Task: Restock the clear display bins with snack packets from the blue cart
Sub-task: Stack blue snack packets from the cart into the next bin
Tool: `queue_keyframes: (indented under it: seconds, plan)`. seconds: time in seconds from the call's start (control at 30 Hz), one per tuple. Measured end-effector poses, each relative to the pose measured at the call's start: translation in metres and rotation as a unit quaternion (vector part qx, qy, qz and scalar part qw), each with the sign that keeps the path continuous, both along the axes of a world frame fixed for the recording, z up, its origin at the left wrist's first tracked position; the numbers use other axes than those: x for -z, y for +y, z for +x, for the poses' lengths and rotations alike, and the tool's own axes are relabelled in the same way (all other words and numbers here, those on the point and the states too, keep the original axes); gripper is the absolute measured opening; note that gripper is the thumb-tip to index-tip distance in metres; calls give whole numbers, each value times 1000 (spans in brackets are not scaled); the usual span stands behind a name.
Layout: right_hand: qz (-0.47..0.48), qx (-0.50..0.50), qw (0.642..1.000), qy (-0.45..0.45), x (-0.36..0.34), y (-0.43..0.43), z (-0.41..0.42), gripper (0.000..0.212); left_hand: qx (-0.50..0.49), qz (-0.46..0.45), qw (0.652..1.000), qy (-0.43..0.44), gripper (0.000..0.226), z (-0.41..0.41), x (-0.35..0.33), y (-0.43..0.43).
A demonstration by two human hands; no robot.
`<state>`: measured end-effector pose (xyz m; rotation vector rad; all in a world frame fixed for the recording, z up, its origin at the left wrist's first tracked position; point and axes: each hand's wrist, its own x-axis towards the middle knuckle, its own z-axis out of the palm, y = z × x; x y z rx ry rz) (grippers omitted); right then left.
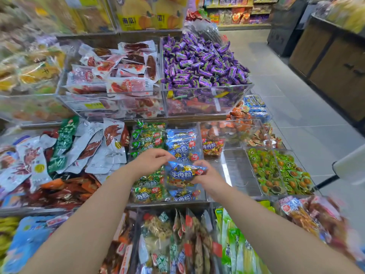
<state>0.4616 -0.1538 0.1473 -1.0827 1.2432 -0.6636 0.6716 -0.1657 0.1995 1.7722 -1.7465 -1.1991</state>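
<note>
place: snack shop | evidence: clear bins (207,89) of wrapped sweets (201,62), stocked shelves (244,26)

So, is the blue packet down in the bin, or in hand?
In hand: the right hand grips the blue packet above the bin, with the left hand at its top corner.

Candy bin (207,88) behind the beef-cube packet bin (177,201), egg bin (260,149) well to its right.

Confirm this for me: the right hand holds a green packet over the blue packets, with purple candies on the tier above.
One thing is wrong: the packet is blue, not green. The head view shows the right hand holding it over the blue packets, with purple candies on the tier above.
</note>
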Motion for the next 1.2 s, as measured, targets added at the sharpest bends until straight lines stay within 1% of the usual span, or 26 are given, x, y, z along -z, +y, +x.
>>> queue_keyframes:
  seconds: [0.07, 0.13, 0.17, 0.2, 0.27, 0.3, 0.33, 0.4, 0.47, 0.5, 0.6, 0.67, 0.73, 0.8, 0.87, 0.93, 0.97, 1.0, 1.03, 1.07, 1.1, 1.13, 1.17, 1.2]
  plan:
    - [0, 3, 1000, 23, 3, 0, -4, 43, 8, 11, 1000, 25, 24, -2, 1, 8]
    - [-3, -23, 999, 47, 6, 0, -9, 44, 25, 26, 998, 45, 20, -3, 2, 14]
    - [-10, -41, 997, 65, 8, 1, -10, 46, 59, 30, 998, 16, 16, -4, 2, 17]
    - [-20, -58, 995, 80, 9, 2, -11, 48, 97, 23, 994, -49, 22, -6, 5, 18]
    - [-56, -71, 990, 106, 9, 2, -11, 52, 139, -29, 969, -202, 34, -13, 12, 18]
    - [-88, -66, 986, 122, 9, 2, -12, 53, 144, -61, 952, -262, 36, -17, 14, 18]
    - [-131, -61, 978, 150, 9, 1, -13, 55, 149, -80, 937, -305, 39, -21, 17, 16]
    - [-216, -97, 943, 232, 8, 0, -18, 58, 162, -90, 918, -351, 40, -26, 25, 13]
    - [-272, -172, 898, 301, 6, -2, -22, 57, 165, -77, 918, -351, 35, -30, 30, 11]
    - [-289, -198, 880, 321, 4, -4, -24, 53, 160, -63, 924, -340, 32, -30, 31, 10]
    - [-324, -230, 854, 335, -8, -16, -26, 39, 136, -11, 944, -299, 26, -26, 28, 6]
    - [-345, -281, 819, 361, -16, -23, -22, 38, 126, 26, 951, -283, 20, -21, 26, 4]
    - [-355, -317, 789, 387, -19, -27, -18, 40, 128, 46, 949, -285, 21, -20, 27, 7]
    - [-353, -324, 779, 404, -19, -28, -15, 43, 125, 18, 946, -300, 31, -22, 28, 11]
    - [-340, -324, 778, 416, -19, -28, -15, 45, 110, -31, 939, -324, 54, -22, 30, 18]
    - [-327, -310, 794, 408, -19, -25, -17, 43, 117, -79, 914, -381, 74, -16, 37, 27]
    - [-332, -306, 796, 404, -19, -22, -17, 44, 133, -98, 896, -412, 80, -11, 42, 31]
    - [-345, -303, 788, 409, -18, -18, -15, 49, 145, -112, 882, -435, 83, -7, 46, 35]
    - [-367, -303, 771, 423, -17, -13, -10, 55, 148, -121, 874, -446, 85, -3, 49, 37]
    - [-391, -304, 751, 437, -15, -10, -5, 56, 146, -123, 873, -448, 86, 1, 51, 37]
    - [-407, -308, 737, 444, -13, -8, 2, 53, 143, -121, 876, -445, 86, 2, 51, 37]
    - [-408, -319, 731, 445, -12, -7, 7, 49, 143, -117, 879, -440, 84, 3, 50, 37]
    - [-398, -330, 737, 437, -12, -9, 11, 46, 147, -115, 880, -436, 80, 5, 49, 36]
    - [-374, -343, 750, 424, -14, -13, 12, 45, 153, -115, 879, -436, 76, 7, 48, 36]
